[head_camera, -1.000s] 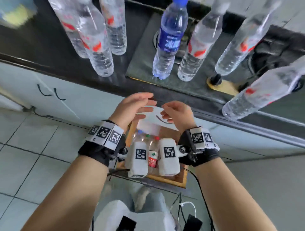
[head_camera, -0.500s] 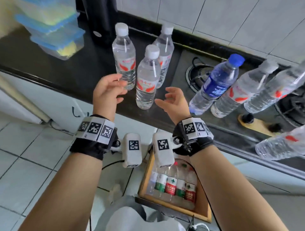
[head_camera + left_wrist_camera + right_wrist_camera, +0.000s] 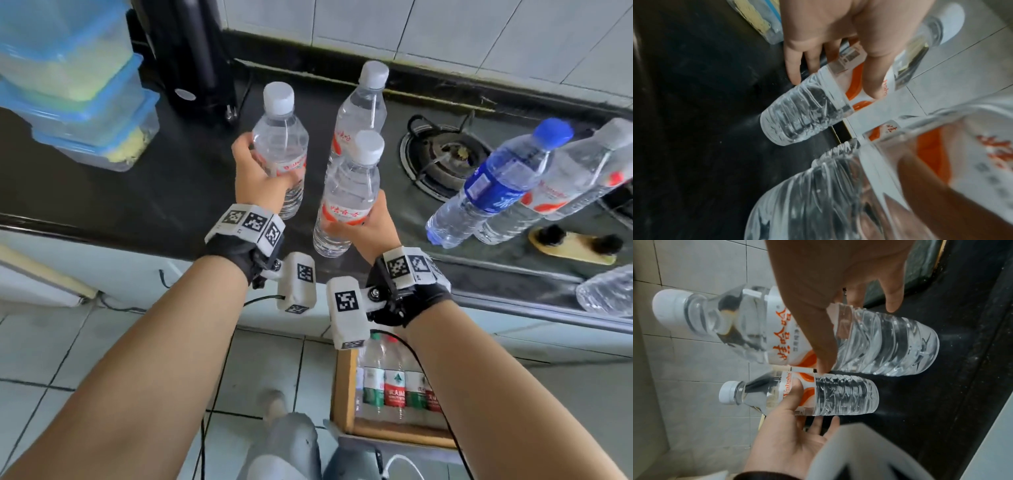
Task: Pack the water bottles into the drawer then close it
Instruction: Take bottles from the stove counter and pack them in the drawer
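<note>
Since half a second ago, both hands reached bottles on worktop point(image 3: 102, 192). Left hand point(image 3: 260, 171) wrapped round left bottle point(image 3: 282, 144); right hand point(image 3: 371, 222) gripping front bottle point(image 3: 349, 192). Both bottles upright. Drawer point(image 3: 344, 387) open below, bottles inside.

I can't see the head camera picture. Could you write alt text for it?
A person's left hand and right hand each grip a clear plastic water bottle with a white cap on a black kitchen counter. Below, an open wooden drawer holds bottles.
</note>
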Demonstrator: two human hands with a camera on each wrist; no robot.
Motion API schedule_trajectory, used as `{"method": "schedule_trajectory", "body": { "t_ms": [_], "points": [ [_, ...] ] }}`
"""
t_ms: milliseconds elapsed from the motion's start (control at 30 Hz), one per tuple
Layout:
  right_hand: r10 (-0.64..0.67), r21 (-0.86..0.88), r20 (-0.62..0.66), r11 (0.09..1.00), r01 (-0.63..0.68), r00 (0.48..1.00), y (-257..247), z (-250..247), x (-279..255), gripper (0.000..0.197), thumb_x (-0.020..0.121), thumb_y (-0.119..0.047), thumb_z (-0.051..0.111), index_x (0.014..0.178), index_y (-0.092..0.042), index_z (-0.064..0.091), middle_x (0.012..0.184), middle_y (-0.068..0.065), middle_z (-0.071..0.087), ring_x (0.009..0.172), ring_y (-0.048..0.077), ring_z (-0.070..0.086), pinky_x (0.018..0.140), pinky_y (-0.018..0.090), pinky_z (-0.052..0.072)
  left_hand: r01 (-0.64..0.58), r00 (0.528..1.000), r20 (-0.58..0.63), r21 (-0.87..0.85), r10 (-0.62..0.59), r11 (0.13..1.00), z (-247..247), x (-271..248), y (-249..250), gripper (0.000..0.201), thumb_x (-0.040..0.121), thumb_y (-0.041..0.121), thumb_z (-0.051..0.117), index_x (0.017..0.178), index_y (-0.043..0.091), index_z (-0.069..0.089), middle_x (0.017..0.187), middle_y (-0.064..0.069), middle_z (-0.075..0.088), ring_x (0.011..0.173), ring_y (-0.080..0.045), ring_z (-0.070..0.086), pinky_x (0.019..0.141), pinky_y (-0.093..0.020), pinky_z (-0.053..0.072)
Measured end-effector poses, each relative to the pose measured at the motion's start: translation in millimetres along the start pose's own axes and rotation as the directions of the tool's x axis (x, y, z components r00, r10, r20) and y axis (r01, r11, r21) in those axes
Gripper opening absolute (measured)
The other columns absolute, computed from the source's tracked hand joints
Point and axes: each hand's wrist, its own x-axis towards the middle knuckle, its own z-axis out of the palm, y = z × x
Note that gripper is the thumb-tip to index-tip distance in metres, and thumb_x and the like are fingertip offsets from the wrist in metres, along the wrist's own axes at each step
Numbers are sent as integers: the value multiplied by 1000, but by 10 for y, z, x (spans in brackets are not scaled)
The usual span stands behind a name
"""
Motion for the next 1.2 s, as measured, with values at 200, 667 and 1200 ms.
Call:
{"method": "schedule_trajectory", "body": {
  "t_ms": [200,667,1200],
  "points": [
    [-17,1,-36,1000,17,999,111,-200,-174,83,46,-32,85,117,-7,51,106,11,68,97,25,67,87,49,55,-85,996,30,-49,86,995,-2,-374,-89,75,73,6,75,132,7,30,111,5,54,97,-5,58,82,-8,47],
    [139,133,369,971,-200,919,915,-1810,-1189,52,60,21,67,100,-10,56,74,-11,75,73,1,69,66,14,53,81,772,628,61,-101,995,623,-1855,-461,61,55,30,76,108,39,47,107,20,58,101,0,57,84,-15,48],
    [659,-98,203,750,-654,725,3399,-1975,-1054,42,68,-4,78,106,-10,60,94,4,68,90,20,65,73,23,54,205,608,526,620,-594,758,1820,-2255,-2579,88,67,28,80,140,22,31,119,16,39,110,-5,42,96,-21,33]
  ]
}}
